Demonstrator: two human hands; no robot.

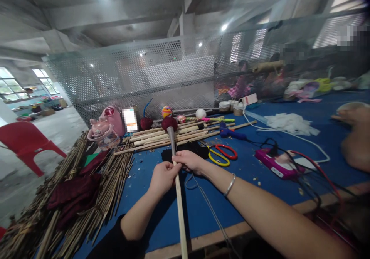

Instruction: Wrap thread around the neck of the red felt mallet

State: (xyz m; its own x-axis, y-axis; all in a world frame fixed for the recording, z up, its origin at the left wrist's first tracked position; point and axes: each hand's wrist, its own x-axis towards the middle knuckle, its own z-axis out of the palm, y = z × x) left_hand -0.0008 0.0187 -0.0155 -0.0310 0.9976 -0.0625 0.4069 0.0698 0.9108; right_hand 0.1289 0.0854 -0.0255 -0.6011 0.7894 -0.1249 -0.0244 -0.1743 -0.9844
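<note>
My left hand [164, 177] is closed around a pale wooden stick [179, 209] that slants from the table's front edge toward the back. Just beyond it, my right hand [189, 160] pinches the same stick where a grey wrapping [171, 138] begins. A dark red ball [169, 124] caps the far end of the wrapped part. From my right hand a grey cord [208, 205] hangs in a loop and trails over the front edge. A dark cloth [199, 149] lies behind my hands, beside scissors [222, 155] with one yellow and one red handle.
Bundled twigs [108, 185] and a maroon cloth [75, 193] cover the left side. Peeled sticks [185, 133] lie at the back. Right are a blue glue gun [232, 132], a purple power strip [279, 164], cables and white material [291, 123]. Another person's arm [357, 143] rests far right.
</note>
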